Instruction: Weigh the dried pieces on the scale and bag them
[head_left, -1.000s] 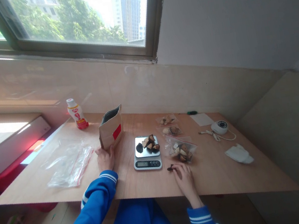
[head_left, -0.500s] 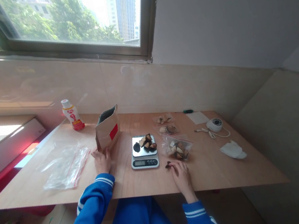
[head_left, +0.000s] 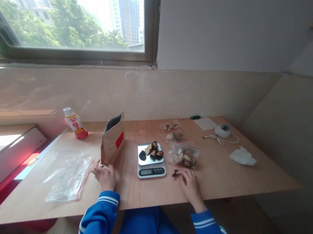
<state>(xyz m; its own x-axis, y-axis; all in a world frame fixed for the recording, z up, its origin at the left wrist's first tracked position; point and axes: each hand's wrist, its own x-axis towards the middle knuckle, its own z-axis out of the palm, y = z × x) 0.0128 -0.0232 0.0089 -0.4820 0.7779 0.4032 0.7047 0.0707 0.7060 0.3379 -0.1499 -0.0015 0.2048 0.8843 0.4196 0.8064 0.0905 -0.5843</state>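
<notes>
Pieces [head_left: 152,149] lay on the scale [head_left: 151,172]; near the tabletop's [head_left: 151,192] front edge, right hand [head_left: 190,183] pinched an unplaced piece [head_left: 175,174], left hand [head_left: 105,177] loosely spread.

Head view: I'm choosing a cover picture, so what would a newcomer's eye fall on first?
The scale would likely draw the eye first, near the middle of the table, with dark-edged chunks on top. Next comes the brown bag with a red patch, standing open just beyond the left hand. Right of the scale, the right hand pinches a small dark piece.
</notes>
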